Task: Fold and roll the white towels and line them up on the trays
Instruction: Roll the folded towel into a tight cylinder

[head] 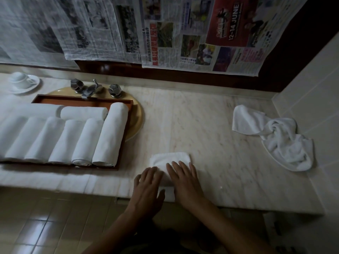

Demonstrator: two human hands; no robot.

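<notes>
A folded white towel (pixel 169 159) lies on the marble counter near its front edge, its near end hanging over the edge. My left hand (pixel 148 187) and my right hand (pixel 185 182) press flat on it, fingers straight. To the left, a brown wooden tray (pixel 128 114) holds several rolled white towels (pixel 110 134) lined up side by side. A crumpled white towel (pixel 275 136) lies on the counter at the far right.
The tray sits over a tan sink basin (pixel 136 121) with a metal tap (pixel 89 89). A white cup on a saucer (pixel 23 82) stands at the back left. Newspaper sheets (pixel 183 33) hang on the wall behind. A tiled wall (pixel 311 99) bounds the right.
</notes>
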